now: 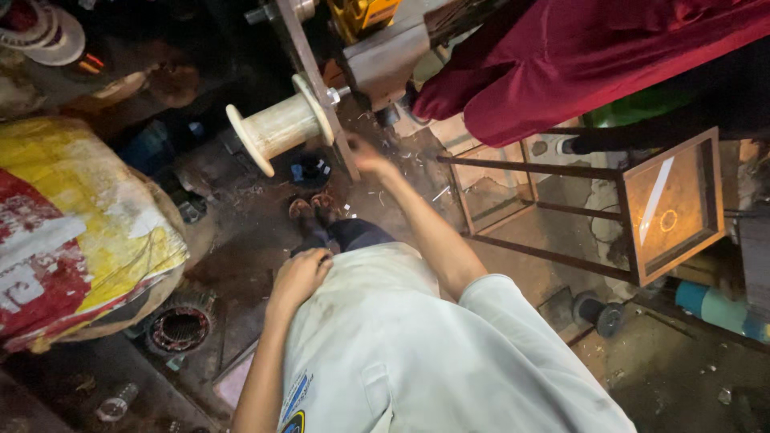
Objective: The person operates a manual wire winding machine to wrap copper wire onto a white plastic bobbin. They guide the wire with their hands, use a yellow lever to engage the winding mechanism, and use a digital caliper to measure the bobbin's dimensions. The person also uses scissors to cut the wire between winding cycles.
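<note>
The pale empty spool (277, 128) sits on a shaft off the metal upright (317, 88), long axis running down-left toward the yellow and red sack (80, 232), big flange at the free end. My right hand (365, 156) is up at the base of that upright, just beside the spool; it's too dark and blurry to tell if I'm gripping anything. My left hand (301, 277) rests loosely curled on my knee, holding nothing. The machine above is cut off, half behind a red cloth (577, 56).

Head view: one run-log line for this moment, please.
left hand: resting on knee | right hand: at metal bar | spool: empty
</note>
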